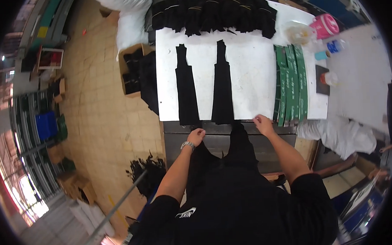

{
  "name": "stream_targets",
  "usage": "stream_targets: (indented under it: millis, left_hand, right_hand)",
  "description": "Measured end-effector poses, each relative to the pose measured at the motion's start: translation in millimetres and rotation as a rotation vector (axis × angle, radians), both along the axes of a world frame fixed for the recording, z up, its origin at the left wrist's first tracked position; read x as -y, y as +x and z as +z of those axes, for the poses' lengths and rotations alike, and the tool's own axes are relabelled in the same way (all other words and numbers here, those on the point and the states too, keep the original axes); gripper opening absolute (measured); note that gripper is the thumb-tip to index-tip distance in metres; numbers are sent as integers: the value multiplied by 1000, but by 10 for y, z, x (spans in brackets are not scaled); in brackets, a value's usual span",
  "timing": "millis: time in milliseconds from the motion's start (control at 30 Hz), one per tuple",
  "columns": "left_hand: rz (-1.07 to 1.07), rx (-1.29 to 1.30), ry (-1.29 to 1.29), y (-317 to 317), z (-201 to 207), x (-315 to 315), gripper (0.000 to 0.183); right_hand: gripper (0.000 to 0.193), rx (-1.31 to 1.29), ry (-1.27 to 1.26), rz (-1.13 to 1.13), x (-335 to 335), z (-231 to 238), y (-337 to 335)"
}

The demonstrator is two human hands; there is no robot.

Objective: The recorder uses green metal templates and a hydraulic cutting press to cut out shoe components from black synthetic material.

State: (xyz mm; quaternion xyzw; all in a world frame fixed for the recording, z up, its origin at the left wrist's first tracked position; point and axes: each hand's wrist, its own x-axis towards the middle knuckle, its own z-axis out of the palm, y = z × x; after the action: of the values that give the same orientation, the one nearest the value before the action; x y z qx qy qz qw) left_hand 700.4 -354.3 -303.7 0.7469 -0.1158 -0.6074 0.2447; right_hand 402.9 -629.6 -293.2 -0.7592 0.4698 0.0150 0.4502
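Note:
Two long black fabric pieces, a left one [187, 94] and a right one [222, 93], lie side by side on the white table [251, 76]. Each narrows in a step toward its far end, and their wide ends reach the near edge. My left hand [197, 136], with a metal watch on the wrist, hovers just below the left piece's wide end. Its fingers are curled in and nothing shows in them. At the table's near edge, right of both pieces, is my right hand [264, 124]. Its fingers are loosely bent, the tips slightly apart, with nothing visible between them.
Tied black fabric bundles [213, 12] line the table's far edge. Green printed strips [290, 85] lie at its right, near a pink jug [324, 26] and a clear plastic bag [299, 32]. A cardboard box [130, 73] of black pieces stands left; a white sack [341, 136] lies right.

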Motion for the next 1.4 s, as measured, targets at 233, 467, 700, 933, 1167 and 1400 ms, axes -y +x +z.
stream_targets:
  millis: [233,467,700,933,1167,1400]
  left_hand:
    - [-533,286,-169,1090,-295,-503,33]
    - [-791,483,93,1747,-86,-965,32]
    - [-888,417,34,1030,48,-436,31]
    - [-1284,244,-242,-1047,316,434,27]
    - [-1367,-143,-156,-2730,848,593,29]
    - [-1788,-248,-4,-3863,535,536,27]
  right_hand:
    - [23,-131,133,-765,-2219,505,-1442]
    - [23,199,-162,-964,-5788,-310,-2370]
    - [26,270,318,-1220,-5860,269,-1442]
    - [30,92,-102,-1519,-5704,1359,-2049]
    - [26,-55,-554,-1806,-5785,2922,-2411]
    - [22,-443,-410,-2204,-6416,2896,-1735]
